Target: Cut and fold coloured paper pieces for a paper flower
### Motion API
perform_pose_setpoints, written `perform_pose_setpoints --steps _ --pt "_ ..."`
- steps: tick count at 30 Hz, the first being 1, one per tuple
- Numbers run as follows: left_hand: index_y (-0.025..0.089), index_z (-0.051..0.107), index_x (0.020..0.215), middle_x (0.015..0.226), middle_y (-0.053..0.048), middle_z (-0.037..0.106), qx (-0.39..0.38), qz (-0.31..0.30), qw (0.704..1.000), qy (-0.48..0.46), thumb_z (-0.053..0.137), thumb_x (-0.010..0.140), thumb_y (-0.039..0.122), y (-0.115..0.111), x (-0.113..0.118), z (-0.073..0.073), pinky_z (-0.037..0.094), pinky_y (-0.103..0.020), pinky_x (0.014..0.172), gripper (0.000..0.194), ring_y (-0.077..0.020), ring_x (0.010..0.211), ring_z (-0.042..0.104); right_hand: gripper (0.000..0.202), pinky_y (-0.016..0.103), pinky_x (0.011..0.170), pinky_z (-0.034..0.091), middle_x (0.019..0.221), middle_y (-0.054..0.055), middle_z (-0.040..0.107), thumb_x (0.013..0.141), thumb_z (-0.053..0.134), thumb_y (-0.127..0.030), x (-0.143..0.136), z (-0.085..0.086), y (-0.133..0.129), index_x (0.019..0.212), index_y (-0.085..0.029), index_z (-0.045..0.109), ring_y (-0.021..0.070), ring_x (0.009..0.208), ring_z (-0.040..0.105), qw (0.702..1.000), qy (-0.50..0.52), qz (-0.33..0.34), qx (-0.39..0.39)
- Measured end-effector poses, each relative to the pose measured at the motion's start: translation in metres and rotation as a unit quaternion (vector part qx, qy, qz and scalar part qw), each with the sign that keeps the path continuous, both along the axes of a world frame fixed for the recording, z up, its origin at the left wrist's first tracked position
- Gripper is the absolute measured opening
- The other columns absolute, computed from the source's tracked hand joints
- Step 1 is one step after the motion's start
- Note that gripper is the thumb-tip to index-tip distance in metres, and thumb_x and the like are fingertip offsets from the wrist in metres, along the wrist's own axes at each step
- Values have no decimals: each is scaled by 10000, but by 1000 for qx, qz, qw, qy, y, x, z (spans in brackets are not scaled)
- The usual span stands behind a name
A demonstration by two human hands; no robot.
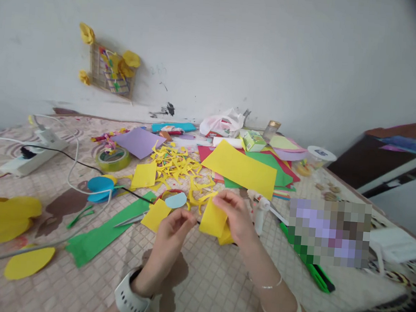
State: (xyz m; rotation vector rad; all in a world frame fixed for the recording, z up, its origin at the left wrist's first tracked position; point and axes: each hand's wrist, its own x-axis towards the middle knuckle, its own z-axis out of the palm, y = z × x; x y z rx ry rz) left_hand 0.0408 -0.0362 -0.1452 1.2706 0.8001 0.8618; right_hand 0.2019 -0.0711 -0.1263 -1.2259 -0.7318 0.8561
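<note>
My right hand [234, 215] pinches a piece of yellow paper [213, 219] near its top edge; another yellow piece shows beneath it. My left hand [175, 232] is closed, thumb and fingertips together, just left of that paper. Anything between those fingertips is too small to make out. Beside the left hand lies a yellow paper square [156, 214], over part of the scissors [131, 219]. The scissor blades rest on a green paper strip [97, 236]. A light blue paper piece [175, 200] lies just beyond the left hand.
Yellow scraps [174, 165] cover the middle, beside a large yellow sheet [245, 168]. A glue gun [261, 210] and green utility knife [309, 262] lie right. A tape roll [113, 158], power strip [35, 154], cables and yellow paper petals [28, 262] are left.
</note>
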Motion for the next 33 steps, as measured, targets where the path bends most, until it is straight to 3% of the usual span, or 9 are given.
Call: perform_pose_setpoints --steps 3,6,16,22,25,27,29,31,33 --pt "188 596 753 735 14 583 17 -3 1000 3 648 784 318 2 -2 0 400 -241 659 143 -143 701 512 157 243 517 368 585 -28 576 651 746 -277 -18 -1 -3 615 -177 631 130 554 496 997 -4 64 -30" --pt "187 586 734 707 16 562 35 -19 999 13 641 787 315 3 -2 0 393 -239 629 149 -140 673 497 145 242 522 363 595 -31 577 654 745 -261 -25 -1 -3 618 -177 632 126 560 491 997 -8 71 -32" --pt "172 595 634 636 2 574 77 -84 993 38 629 755 208 -11 4 -1 395 -260 623 131 -154 646 513 187 228 603 389 644 -58 542 716 690 -359 18 0 -3 680 -212 580 113 619 488 995 -40 -77 47" --pt "191 647 884 877 -26 653 100 -46 994 -13 632 815 325 -2 -3 11 469 -289 754 151 -182 828 594 170 243 567 403 638 -31 578 733 705 -311 10 9 -12 658 -191 611 136 602 525 981 -182 66 23" --pt "161 699 745 732 -27 677 118 -52 992 -13 745 714 300 11 -11 17 484 -281 674 150 -179 698 609 161 278 653 453 668 -7 617 770 674 -311 -5 16 -6 676 -191 623 172 672 582 958 -265 105 29" --pt "149 674 610 594 -8 635 124 -10 992 -10 767 689 291 27 -21 17 464 -262 595 188 -154 590 574 175 305 742 474 792 31 669 841 596 -345 -15 19 4 772 -191 643 199 785 616 945 -309 94 39" --pt "148 670 661 625 0 630 121 85 989 -16 734 745 316 47 -36 13 476 -262 613 198 -146 612 579 225 336 847 466 997 80 686 913 494 -340 -25 19 17 952 -183 649 217 938 616 933 -350 75 43" --pt "144 669 878 815 -22 661 111 198 974 -21 630 863 332 68 -51 7 516 -310 719 192 -165 749 622 228 373 943 424 1121 103 669 903 502 -253 -35 13 29 1070 -181 641 233 1053 589 915 -394 75 36" --pt "156 597 1143 1119 -77 634 93 271 958 -15 585 914 326 83 -64 2 542 -404 798 285 -210 933 637 267 412 991 384 1075 94 694 788 595 -102 -45 1 40 1026 -189 678 261 1069 583 894 -435 100 20"
